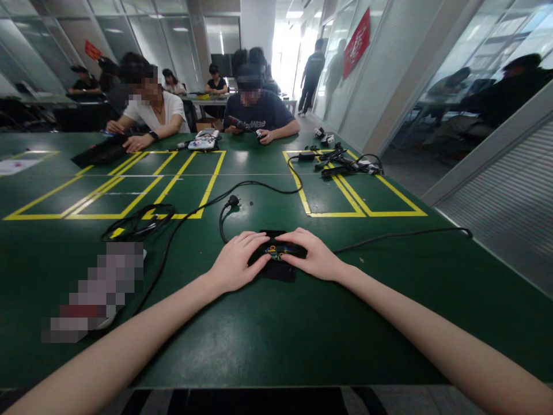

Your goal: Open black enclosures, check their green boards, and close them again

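A small black device [276, 258] with coloured parts showing inside lies on the green table [268, 334], in front of me. My left hand [235, 262] rests on its left side, fingers curled down onto it. My right hand [311, 255] covers its right side, fingers bent and pressing on the top. Both hands grip the device between them. A black cable [401, 235] runs from it to the right. Another black cord with a plug [232, 201] lies just behind it.
A coil of black cable [138, 223] lies to the left, near a blurred-out object [97, 294]. Yellow tape rectangles [129, 190] mark the table. Black adapters and cables [341, 164] are piled at the far right. Two people sit across the table, handling devices.
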### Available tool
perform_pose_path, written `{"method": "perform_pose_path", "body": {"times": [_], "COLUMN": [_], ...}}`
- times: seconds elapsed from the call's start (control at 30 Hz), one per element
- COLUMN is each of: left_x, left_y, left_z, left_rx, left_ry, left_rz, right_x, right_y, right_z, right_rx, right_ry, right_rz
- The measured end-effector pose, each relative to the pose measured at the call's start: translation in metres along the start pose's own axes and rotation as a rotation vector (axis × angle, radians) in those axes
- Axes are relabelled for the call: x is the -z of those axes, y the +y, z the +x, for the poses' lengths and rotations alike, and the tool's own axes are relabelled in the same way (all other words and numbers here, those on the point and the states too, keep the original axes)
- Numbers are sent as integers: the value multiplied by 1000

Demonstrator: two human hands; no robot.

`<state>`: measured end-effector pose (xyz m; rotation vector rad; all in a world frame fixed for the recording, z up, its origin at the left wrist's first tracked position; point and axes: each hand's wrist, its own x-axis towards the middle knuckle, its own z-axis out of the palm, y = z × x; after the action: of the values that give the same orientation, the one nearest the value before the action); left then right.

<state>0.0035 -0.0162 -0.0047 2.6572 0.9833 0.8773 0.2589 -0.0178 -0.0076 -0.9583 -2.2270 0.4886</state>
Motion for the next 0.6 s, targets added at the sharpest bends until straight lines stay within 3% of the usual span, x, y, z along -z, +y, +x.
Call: {"method": "perform_pose_path", "body": {"times": [0.17, 0.43, 0.6], "left_x": [-1, -3, -2], "left_y": [-1, -3, -3], "left_z": [-1, -1, 0], "left_rx": [70, 93, 103], "left_ry": [68, 12, 9], "left_rz": [-18, 36, 67], "right_x": [-1, 8, -3], "right_y": [-1, 6, -2], "right_z": [-1, 0, 0], "right_rx": [-1, -170, -66], "right_ry": [-25, -33, 30], "right_rz": [0, 57, -50]}}
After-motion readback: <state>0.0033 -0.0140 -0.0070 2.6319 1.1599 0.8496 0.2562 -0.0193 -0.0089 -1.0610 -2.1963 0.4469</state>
